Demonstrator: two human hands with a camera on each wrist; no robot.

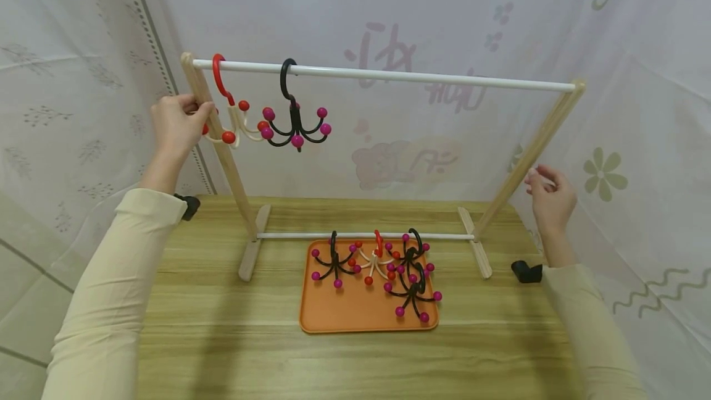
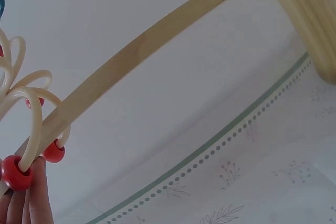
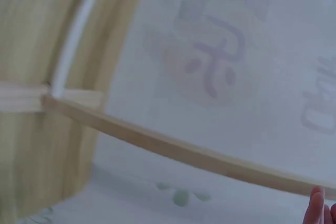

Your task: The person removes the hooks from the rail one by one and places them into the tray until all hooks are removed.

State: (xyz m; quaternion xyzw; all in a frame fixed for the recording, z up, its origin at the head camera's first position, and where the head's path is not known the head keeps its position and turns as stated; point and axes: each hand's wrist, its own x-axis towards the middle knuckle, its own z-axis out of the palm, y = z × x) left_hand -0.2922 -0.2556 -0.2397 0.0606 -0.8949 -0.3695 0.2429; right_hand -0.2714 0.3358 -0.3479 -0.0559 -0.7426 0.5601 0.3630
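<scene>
My left hand [image 1: 176,122] grips the left wooden post [image 1: 229,162] of a garment rack below its top; in the left wrist view its fingers [image 2: 39,192] lie beside a red ball. Nearest it, a cream octopus hook hanger [image 1: 236,122] with a red hook and red balls hangs from the white top bar [image 1: 389,75]. To its right hangs a black octopus hanger [image 1: 295,119] with magenta balls. My right hand [image 1: 555,196] is beside the right post [image 1: 530,156], fingers loosely bent. In the right wrist view a fingertip [image 3: 316,195] overlaps that post [image 3: 184,153]; contact is unclear.
An orange tray [image 1: 344,316] lies on the wooden table [image 1: 266,350] in front of the rack's lower bar [image 1: 294,236]. On it are several black hangers [image 1: 336,262] and one cream hanger [image 1: 374,258] with a red hook. A patterned curtain [image 1: 311,184] hangs behind.
</scene>
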